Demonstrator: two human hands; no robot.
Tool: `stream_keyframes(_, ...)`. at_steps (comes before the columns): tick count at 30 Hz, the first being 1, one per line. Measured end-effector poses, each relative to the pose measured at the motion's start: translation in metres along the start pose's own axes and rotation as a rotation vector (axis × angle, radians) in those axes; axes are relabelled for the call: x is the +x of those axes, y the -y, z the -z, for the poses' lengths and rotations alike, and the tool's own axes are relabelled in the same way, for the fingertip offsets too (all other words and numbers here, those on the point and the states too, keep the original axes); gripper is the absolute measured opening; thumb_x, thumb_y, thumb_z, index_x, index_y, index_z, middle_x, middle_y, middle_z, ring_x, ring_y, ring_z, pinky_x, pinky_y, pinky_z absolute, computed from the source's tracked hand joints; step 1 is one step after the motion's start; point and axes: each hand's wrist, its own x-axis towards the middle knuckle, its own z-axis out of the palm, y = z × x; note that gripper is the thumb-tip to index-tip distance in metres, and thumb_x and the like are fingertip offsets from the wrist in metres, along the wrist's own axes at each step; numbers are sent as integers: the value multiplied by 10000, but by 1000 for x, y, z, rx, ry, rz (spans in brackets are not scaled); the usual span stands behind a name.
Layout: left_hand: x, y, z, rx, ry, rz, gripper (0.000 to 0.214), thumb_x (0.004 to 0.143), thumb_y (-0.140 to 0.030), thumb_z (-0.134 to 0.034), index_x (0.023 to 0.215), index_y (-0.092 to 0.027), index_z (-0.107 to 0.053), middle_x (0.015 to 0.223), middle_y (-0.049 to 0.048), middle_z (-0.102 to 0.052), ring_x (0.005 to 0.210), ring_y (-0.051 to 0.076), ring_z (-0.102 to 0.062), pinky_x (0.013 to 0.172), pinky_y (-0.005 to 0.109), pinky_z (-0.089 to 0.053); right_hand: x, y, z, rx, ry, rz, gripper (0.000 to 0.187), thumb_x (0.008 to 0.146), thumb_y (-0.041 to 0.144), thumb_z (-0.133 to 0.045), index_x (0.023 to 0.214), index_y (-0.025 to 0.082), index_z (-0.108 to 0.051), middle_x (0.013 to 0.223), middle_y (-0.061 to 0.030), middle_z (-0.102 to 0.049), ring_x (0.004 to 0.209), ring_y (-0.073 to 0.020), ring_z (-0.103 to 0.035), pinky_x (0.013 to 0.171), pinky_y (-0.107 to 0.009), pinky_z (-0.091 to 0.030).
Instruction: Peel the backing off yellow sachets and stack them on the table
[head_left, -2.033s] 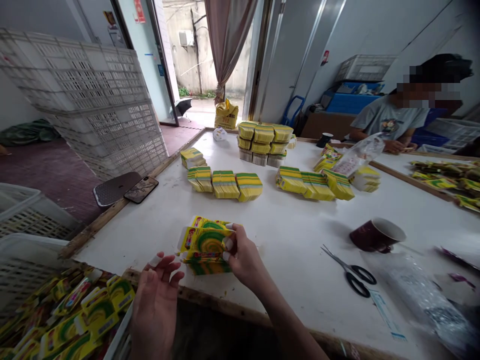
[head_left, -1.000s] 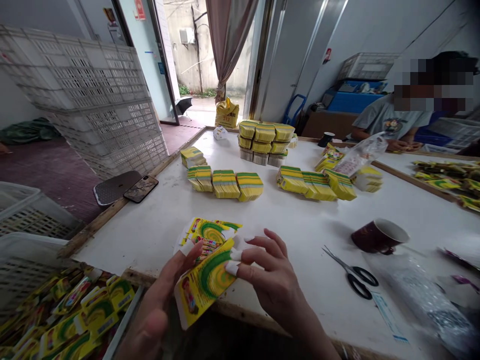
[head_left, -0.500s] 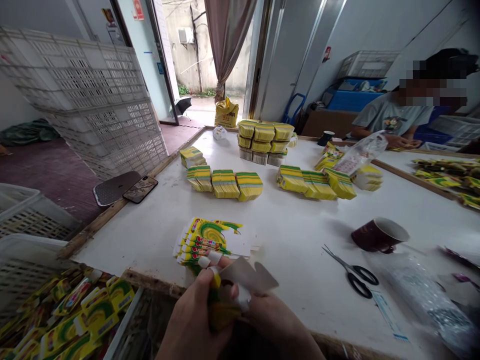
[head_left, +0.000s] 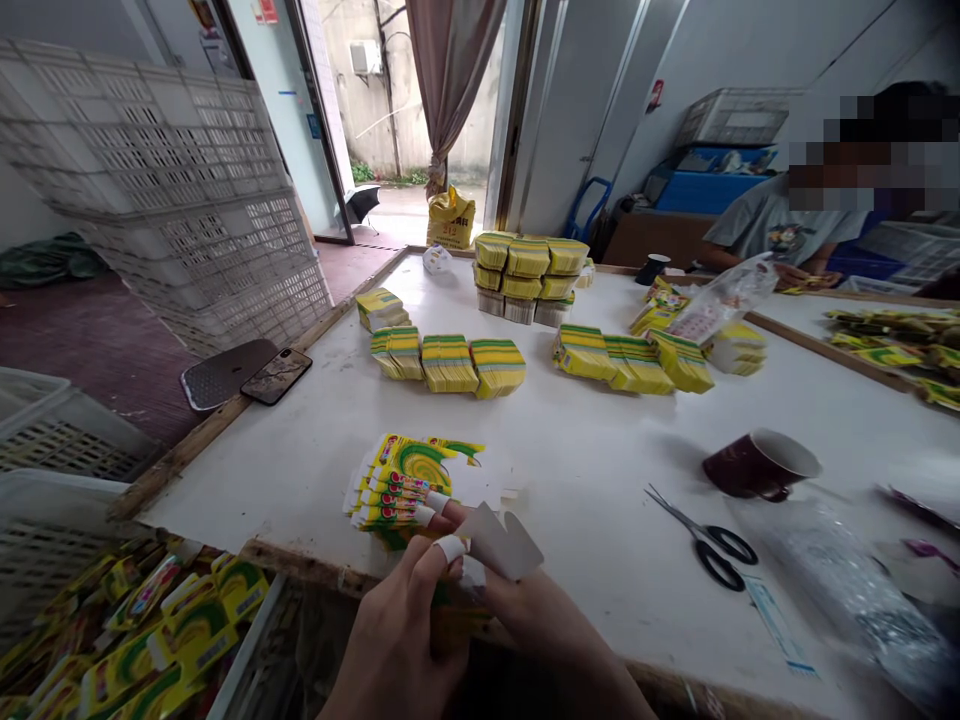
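My left hand (head_left: 401, 620) is closed around a small yellow-and-green carton low over the table's front edge. The carton (head_left: 496, 540) has a grey inner flap sticking up; its printed lower part is dark and mostly hidden by the hands. My right hand (head_left: 521, 605) grips the same carton from the right, with fingers behind the flap reaching near the pile. White tape wraps several fingertips. Just beyond lies a fanned pile of flat yellow-and-green cartons (head_left: 409, 475), white flaps toward the right.
Bundled carton stacks (head_left: 450, 364) stand mid-table, with a taller block (head_left: 531, 270) behind. Scissors (head_left: 705, 540), a dark mug (head_left: 759, 466) and clear plastic wrap (head_left: 847, 590) lie right. A phone (head_left: 276, 376) rests at the left edge. A crate of cartons (head_left: 172, 640) stands below left. A person (head_left: 780, 225) sits far right.
The right hand's taped fingers have spread forward toward the pile, behind the flap. The grey flap has shifted slightly left and up. Both hands stay on the carton.
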Motion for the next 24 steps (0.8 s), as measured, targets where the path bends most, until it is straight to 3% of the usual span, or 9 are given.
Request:
stream_keyframes(4,-3,-4,-3,-89,-31,177,597,697,-166,-581,1244,-262,-364,1014,54,-685,830,226,-703,681,306,-573,0,-10,2,225,47,50,667,788,693,-601,1305,270,-590,1334,-100,-602,1290,-290,-504,1100,-464,-366)
stream_keyframes(6,-6,-5,-5,-94,-59,245,599,699,-198,-592,1252,-247,-364,1020,69,-696,849,244,-702,702,338,-573,0,-21,3,334,11,46,655,828,728,-497,1261,255,-630,1276,-114,-642,1230,-296,-560,1083,-483,-383)
stream_keyframes(8,-9,-5,-6,-69,-82,287,611,710,-221,-600,1270,-223,-358,1019,97,-699,856,264,-703,716,372,-573,-2,-30,3,349,-49,14,585,861,668,-515,1233,236,-651,1237,-121,-665,1177,-296,-597,1074,-493,-392)
stream_keyframes(11,-12,-2,-9,-1,-105,269,616,724,-214,-591,1292,-200,-354,1041,132,-694,873,282,-704,721,397,-578,-5,-31,0,268,-82,-4,534,870,589,-582,1262,232,-632,1275,-114,-643,1216,-290,-567,1099,-491,-355)
stream_keyframes(16,-12,2,-12,61,-186,47,558,707,-142,-591,1230,-228,-416,1117,117,-673,1009,273,-681,795,375,-579,-7,-7,-2,14,94,-6,579,850,523,-651,1380,338,-510,1395,-38,-555,1336,-245,-454,1131,-433,-321)
stream_keyframes(18,-11,0,-11,25,-170,74,550,714,-151,-591,1227,-232,-410,1108,111,-671,967,256,-691,773,361,-583,-7,-1,1,-52,115,30,638,836,633,-592,1381,311,-514,1374,-60,-571,1322,-267,-468,1103,-442,-363)
stream_keyframes(20,-8,-1,-8,13,-144,166,560,720,-173,-591,1240,-229,-391,1108,116,-668,967,269,-689,769,387,-582,-8,0,3,-72,100,89,675,873,715,-424,1360,263,-545,1323,-95,-604,1290,-286,-502,1076,-461,-395)
stream_keyframes(22,-5,-1,-6,16,-114,250,589,728,-197,-595,1265,-222,-355,1112,126,-668,972,294,-685,774,433,-578,-11,-1,3,-100,83,127,624,928,646,-380,1381,239,-518,1316,-110,-603,1304,-286,-487,1089,-474,-380)
stream_keyframes(24,-2,1,-7,-30,-51,282,619,747,-202,-580,1299,-218,-298,1108,132,-668,937,295,-691,754,447,-579,-15,-5,1,-209,55,150,549,952,458,-475,1452,243,-407,1383,-109,-547,1346,-275,-437,1116,-482,-345)
